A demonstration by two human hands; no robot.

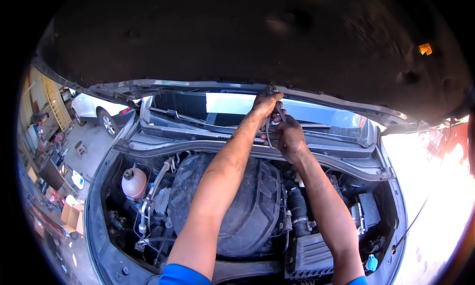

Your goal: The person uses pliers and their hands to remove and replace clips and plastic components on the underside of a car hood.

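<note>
Both arms reach over the engine to the rear edge of the raised hood [213,82]. My left hand [267,104] is up against that edge, its fingers closed around the upper part of a thin grey hose [268,131]. Just below and to the right, my right hand [290,137] has its fingers curled on the same hose, which bends in a loop between the two hands. Dark grime covers the fingers. Where the hose's upper end goes is hidden by my left hand. Behind the hands lie the windshield [232,104] and a wiper arm [316,125].
Below my arms sit the black engine cover [257,186], a pinkish coolant tank [134,182], an air filter box [311,255] and a blue-capped filler [371,262]. A hood prop rod [413,220] stands at right. On the left are a white car [101,109] and a cardboard box [72,215].
</note>
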